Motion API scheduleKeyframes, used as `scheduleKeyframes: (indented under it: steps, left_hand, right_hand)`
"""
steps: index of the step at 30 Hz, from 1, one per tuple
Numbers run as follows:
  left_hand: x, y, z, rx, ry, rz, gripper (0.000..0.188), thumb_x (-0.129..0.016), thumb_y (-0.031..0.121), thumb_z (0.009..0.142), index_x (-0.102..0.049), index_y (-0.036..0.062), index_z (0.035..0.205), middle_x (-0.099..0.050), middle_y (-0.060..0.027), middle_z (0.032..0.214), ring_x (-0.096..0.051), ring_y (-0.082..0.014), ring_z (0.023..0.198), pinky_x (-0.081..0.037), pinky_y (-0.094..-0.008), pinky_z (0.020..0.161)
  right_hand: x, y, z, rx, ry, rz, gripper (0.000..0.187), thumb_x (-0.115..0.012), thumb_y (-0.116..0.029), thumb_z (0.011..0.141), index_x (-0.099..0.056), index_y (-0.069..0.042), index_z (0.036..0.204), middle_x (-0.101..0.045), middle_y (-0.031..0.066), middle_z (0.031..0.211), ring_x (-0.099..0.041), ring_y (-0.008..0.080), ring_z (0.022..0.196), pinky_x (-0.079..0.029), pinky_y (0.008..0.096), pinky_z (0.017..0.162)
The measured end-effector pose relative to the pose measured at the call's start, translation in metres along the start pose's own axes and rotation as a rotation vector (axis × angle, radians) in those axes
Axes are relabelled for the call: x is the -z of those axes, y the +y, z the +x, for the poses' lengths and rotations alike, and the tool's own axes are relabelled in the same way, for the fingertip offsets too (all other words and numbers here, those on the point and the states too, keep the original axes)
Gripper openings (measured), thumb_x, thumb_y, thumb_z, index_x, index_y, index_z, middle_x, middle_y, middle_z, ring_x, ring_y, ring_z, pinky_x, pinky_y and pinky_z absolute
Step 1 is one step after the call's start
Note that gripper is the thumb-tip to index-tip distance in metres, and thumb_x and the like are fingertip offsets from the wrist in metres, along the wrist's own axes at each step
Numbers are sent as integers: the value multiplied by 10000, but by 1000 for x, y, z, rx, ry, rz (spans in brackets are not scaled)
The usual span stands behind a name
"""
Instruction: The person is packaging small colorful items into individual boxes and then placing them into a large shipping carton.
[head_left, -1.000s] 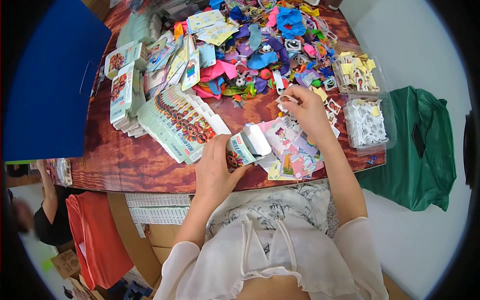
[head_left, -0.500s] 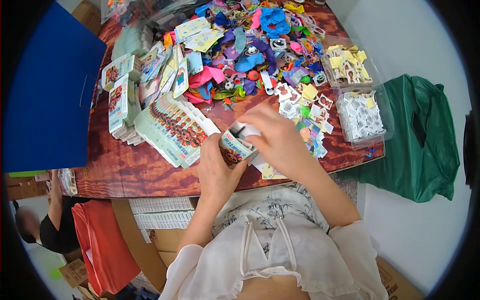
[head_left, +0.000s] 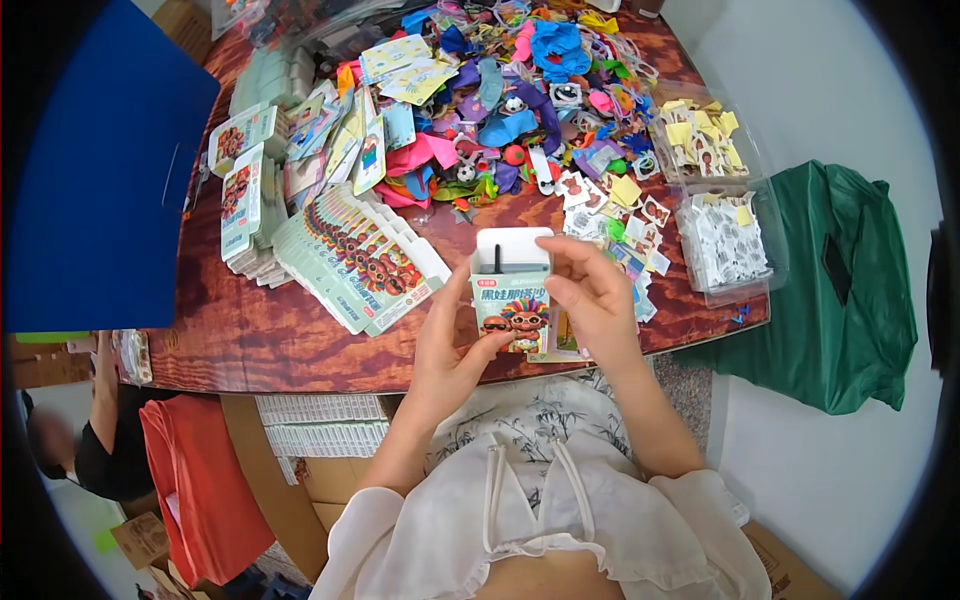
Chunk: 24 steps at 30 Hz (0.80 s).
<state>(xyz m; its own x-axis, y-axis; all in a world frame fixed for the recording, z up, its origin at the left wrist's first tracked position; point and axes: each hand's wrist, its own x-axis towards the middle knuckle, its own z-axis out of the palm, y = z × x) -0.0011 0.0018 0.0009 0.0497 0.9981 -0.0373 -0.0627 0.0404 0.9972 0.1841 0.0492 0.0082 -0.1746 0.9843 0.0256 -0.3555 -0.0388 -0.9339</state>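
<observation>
Both hands, left (head_left: 450, 345) and right (head_left: 590, 300), grip small pale-green cardboard box (head_left: 511, 297), white top flap open, frame centre, above brown counter (head_left: 260, 330).

- The person wears a loose white top of thin, slightly sheer fabric.
- Its sleeves are wide and puffed, gathered just above each elbow; both forearms are bare below them.
- Two narrow white straps or ties run down the chest, side by side.
- Beneath the white layer sits a pale garment printed with dark grey bamboo-like leaves.
- The left hand (head_left: 447, 345) and right hand (head_left: 592, 300) are bare; no rings, watch or bracelets show on the fingers (head_left: 560, 292) or wrists.
</observation>
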Motion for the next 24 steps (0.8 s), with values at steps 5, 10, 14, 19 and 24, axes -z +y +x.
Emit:
scheduleKeyframes:
  steps: [5, 10, 14, 19, 24]
  left_hand:
    - [9, 4, 1, -149, -75, 366, 728, -727, -68, 813, -417, 51, 1460, -563, -127, 1172, -644, -218, 991, -572, -323, 804]
    - [13, 0, 0, -241, -92, 520, 608, -726, -55, 818, -501, 45, 1374, -574, -130, 1096, -642, -241, 976, -568, -319, 806]
    - [13, -10, -9, -176, -37, 346, 607, -703, -72, 836, -468, 36, 1385, -585, -129, 1134, -648, -229, 1016, -565, -317, 838]
    - [-4, -4, -12, -101, -81, 36, 743, -630, -112, 878, -283, 43, 1516, -549, -136, 1275, -627, -214, 1121, -567, -331, 893]
    - [-6, 0, -16, -103, -113, 110, 731, -614, -134, 873, -311, 49, 1514, -496, -124, 1269, -613, -230, 1165, -557, -338, 925]
  right_hand:
    - [-1, -27, 9, 283, -88, -549, 241, -652, 24, 837, -708, -15, 1068, -595, 130, 1191, -586, 202, 1050, -500, 318, 821]
    - [-6, -36, 11, 416, -182, -935, 230, -678, 45, 815, -689, -24, 1034, -631, 95, 1090, -623, 195, 944, -503, 302, 791]
    - [-7, -36, 1, 261, -111, -703, 216, -681, 36, 843, -642, -22, 1047, -639, 88, 1076, -625, 163, 922, -509, 280, 755]
    - [-3, -15, -8, 363, -82, -293, 240, -673, 4, 888, -589, -9, 1112, -621, 114, 1131, -607, 136, 920, -509, 256, 716]
    - [-3, 0, -19, 367, 112, -161, 224, -667, -20, 907, -597, 17, 1117, -598, 92, 1118, -547, 89, 837, -480, 218, 679]
